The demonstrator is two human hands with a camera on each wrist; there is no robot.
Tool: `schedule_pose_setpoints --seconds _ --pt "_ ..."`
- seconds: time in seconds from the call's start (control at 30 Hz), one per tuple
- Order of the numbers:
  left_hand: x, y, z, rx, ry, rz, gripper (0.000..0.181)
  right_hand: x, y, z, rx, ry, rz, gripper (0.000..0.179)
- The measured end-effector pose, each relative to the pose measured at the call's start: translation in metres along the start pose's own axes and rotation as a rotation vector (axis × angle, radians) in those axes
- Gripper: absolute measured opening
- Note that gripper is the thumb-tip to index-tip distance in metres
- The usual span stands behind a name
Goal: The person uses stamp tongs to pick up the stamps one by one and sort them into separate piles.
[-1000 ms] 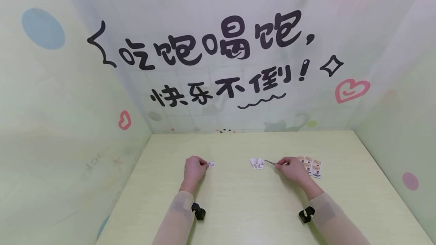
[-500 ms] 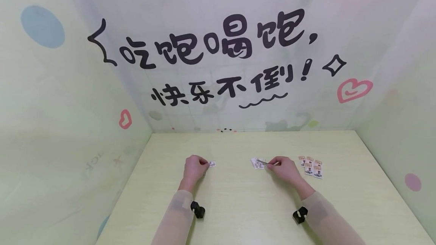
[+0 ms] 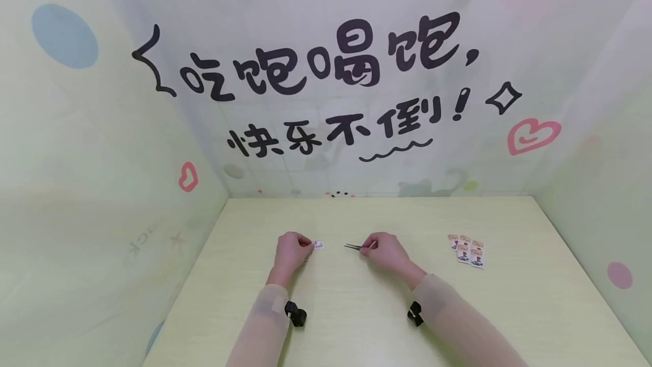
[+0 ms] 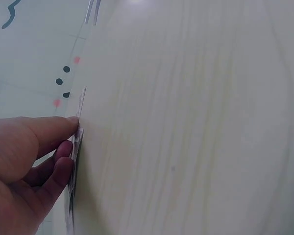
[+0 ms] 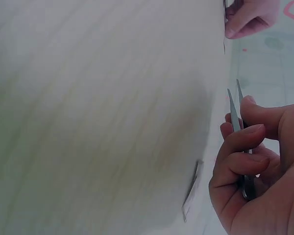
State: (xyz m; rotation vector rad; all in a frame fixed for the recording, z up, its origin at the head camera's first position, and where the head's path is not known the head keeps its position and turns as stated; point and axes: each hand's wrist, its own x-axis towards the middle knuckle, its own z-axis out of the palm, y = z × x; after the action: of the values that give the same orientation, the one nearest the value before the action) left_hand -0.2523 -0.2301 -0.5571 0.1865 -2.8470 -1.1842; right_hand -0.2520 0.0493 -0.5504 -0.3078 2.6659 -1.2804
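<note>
My left hand [image 3: 292, 252] has its thumb and fingertips together on the edge of a small printed card [image 3: 319, 244] on the table. In the left wrist view more cards [image 4: 70, 215] show edge-on beneath the fingers. My right hand [image 3: 385, 252] grips a pair of metal tweezers [image 3: 354, 247], held level and pointing left towards that card. The tweezers' tips stand slightly apart with nothing between them. Below the right hand, the right wrist view shows a thin flat piece [image 5: 192, 191] on the table. Anything under that hand is hidden in the head view.
A group of several small orange-and-white printed cards [image 3: 466, 252] lies on the right side of the pale wooden table [image 3: 346, 321]. Printed fabric walls [image 3: 326, 174] stand at the back and on both sides. Each wrist carries a black camera mount [image 3: 296, 315].
My right hand has moved left with the tweezers, first over the middle cards, then past them towards the left hand; it now covers where they lay. The left hand has hardly moved.
</note>
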Motion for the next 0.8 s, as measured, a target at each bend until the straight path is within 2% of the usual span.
schedule_pose_setpoints --seconds 0.17,0.4,0.8 --pt "0.000 -0.001 0.001 0.007 0.002 0.005 0.005 0.011 -0.013 0.021 -0.030 -0.046 -0.022 0.009" --pt "0.001 -0.001 0.001 0.013 0.015 0.015 0.006 0.023 -0.031 0.040 -0.077 -0.024 -0.008 0.010" --pt "0.004 -0.005 0.003 0.015 0.013 -0.006 0.007 0.024 -0.045 0.051 -0.032 -0.030 0.023 0.011"
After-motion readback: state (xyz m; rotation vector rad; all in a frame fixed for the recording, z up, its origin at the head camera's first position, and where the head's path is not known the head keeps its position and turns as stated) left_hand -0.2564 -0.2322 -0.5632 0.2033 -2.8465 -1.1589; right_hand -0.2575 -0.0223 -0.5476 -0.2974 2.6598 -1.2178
